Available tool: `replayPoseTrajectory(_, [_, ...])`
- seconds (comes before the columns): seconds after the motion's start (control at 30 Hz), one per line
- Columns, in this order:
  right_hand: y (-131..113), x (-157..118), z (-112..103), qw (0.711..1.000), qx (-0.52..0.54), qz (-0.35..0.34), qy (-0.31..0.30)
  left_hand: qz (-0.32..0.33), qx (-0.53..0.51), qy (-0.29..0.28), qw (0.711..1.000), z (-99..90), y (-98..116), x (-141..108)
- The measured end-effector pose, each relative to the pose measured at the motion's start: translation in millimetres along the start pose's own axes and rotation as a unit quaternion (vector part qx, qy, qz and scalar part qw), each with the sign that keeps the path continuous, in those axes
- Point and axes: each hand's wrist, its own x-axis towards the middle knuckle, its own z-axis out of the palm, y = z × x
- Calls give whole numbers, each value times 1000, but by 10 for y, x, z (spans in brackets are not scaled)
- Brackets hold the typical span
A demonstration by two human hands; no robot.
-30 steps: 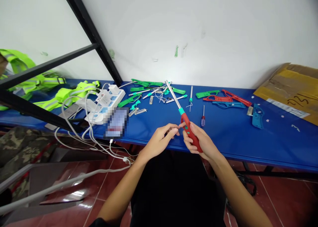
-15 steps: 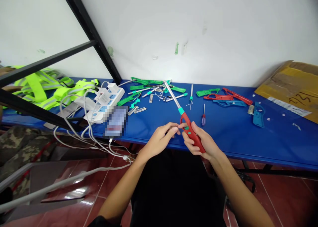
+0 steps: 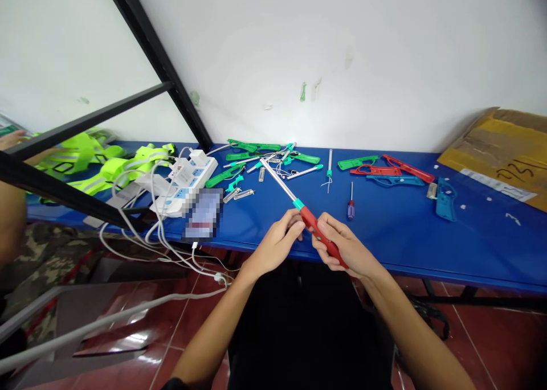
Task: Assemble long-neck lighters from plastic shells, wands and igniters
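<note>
A red long-nosed gas lighter (image 3: 306, 219) with a metal barrel and a teal collar is in my right hand (image 3: 342, 245). My right fingers wrap round its handle, with the thumb on top, and the barrel slants up and left over the table. Close against the trigger side of the lighter is my left hand (image 3: 282, 236). Its fingers are curled with the thumb near them, and whatever is between them is hidden. Beyond my hands lie a small screwdriver (image 3: 351, 202) with a purple and red handle and a loose lighter barrel (image 3: 329, 165) with wires.
Green lighter shells (image 3: 226, 175), barrels and small metal-topped parts lie behind a phone (image 3: 205, 213) and a power strip (image 3: 196, 179). Red and blue shells (image 3: 395, 180) lie right, near a cardboard box (image 3: 499, 151). A black frame (image 3: 149, 42), cables and reflective straps (image 3: 106, 168) are left.
The lighter has tilted further left and its barrel tip has come lower, in my right hand. The trigger side now sits closer to my left fingers. Another person's arm shows at far left.
</note>
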Motion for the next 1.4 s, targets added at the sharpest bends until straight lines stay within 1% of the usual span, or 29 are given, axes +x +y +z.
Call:
replayPoseTrajectory(0.17, [32, 32, 28, 1000, -18, -16, 8, 4, -4, 2, 1000, 1, -17, -4])
replayPoseTrajectory(0.3, [49, 46, 56, 997, -74, -28, -12, 13, -34, 51, 998, 5, -39, 9])
replayPoseTrajectory(0.43, [85, 39, 69, 989, -137, -46, -34, 14, -104, 99, 990, -39, -83, 44])
replayPoseTrajectory(0.5, [103, 35, 68, 987, -151, -43, -33, 10, -138, 113, 984, -66, -107, 58])
replayPoseTrajectory(0.73, [116, 52, 52, 989, -143, -35, -19, -4, -181, 134, 974, -77, -87, 77])
replayPoseTrajectory(1.03, [126, 37, 107, 987, -158, -39, 14, -9, -214, 184, 959, -48, -84, 90])
replayPoseTrajectory(1.13, [117, 23, 92, 986, -162, -43, 9, -3, -217, 177, 960, -64, -80, 93])
replayPoseTrajectory(1.27, [109, 8, 73, 990, -131, -45, -20, -1, -200, 139, 970, -85, -73, 71])
replayPoseTrajectory(1.33, [118, -3, 68, 990, -128, -51, -9, 1, -186, 113, 976, -89, -69, 57])
replayPoseTrajectory(1.4, [132, -19, 63, 988, -141, -61, 17, 5, -180, 89, 980, -83, -53, 44])
